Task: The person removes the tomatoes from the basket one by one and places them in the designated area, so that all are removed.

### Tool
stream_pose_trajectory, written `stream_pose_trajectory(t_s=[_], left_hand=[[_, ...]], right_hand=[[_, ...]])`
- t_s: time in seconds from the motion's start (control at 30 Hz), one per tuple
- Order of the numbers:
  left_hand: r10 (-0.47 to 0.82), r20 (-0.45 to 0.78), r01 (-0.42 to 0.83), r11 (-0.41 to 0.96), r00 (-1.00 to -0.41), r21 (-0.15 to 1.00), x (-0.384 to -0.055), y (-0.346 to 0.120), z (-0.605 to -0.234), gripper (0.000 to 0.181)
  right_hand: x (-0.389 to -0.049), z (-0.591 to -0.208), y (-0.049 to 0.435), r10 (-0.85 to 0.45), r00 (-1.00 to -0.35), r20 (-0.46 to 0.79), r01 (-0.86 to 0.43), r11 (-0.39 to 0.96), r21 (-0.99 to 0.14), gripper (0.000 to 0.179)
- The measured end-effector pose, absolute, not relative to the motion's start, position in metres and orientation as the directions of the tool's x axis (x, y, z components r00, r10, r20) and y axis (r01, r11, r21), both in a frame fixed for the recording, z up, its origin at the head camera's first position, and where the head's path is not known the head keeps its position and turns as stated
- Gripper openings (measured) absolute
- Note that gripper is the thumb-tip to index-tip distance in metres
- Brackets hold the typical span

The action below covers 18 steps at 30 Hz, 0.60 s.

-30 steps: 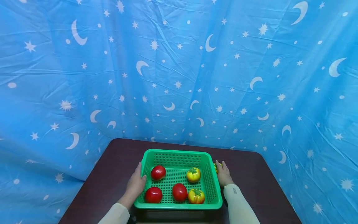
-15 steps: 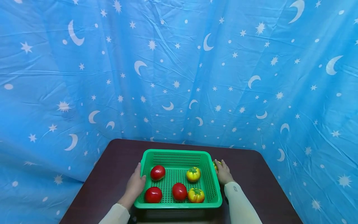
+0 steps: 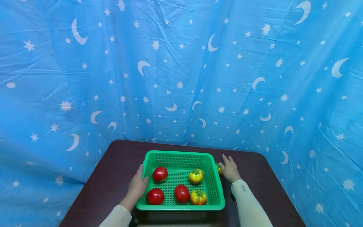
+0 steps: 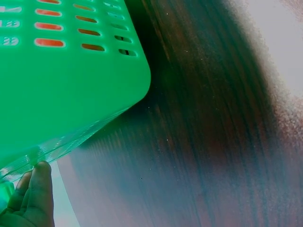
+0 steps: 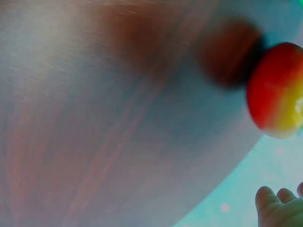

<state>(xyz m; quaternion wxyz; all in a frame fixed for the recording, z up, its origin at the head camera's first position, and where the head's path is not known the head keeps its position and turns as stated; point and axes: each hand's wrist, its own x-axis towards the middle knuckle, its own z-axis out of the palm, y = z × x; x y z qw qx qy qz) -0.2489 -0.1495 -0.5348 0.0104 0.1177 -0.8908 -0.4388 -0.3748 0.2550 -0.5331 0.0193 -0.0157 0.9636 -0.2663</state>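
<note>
Sitting on the table [image 3: 124, 157] just outside the right wall of the basket [image 3: 180, 208], the yellow tomato [image 3: 219, 170] looks smooth and glossy — likely light, stiff and apt to roll if nudged. It would be best taken round its widest part, thumb opposite fingers, leaving the leaves unpressed. Beside it, the right hand [image 3: 230, 170] has its fingers straight and spread; whether its thumb touches the skin I cannot tell. The left hand [image 3: 136, 187] lies against the basket's left side — whether it pinches the rim isn't clear. The basket's thin, slotted plastic probably flexes, so its rim offers the firmest hold.
</note>
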Motion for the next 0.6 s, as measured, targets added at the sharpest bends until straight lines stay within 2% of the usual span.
stream_pose_trajectory(t_s=[0.33,0.6], left_hand=[[-0.227,-0.082,-0.201,0.577,-0.971,0.792,-0.248,-0.149,-0.533,0.073],[-0.220,-0.085,-0.200,0.577,-0.972,0.792,-0.249,-0.150,-0.535,0.073]], right_hand=[[-0.376,-0.495,0.237,-0.126,-0.992,-0.001,-0.101,0.800,-0.592,0.061],[-0.378,-0.478,0.207,-0.202,-0.979,0.030,-0.181,0.796,-0.578,0.057]])
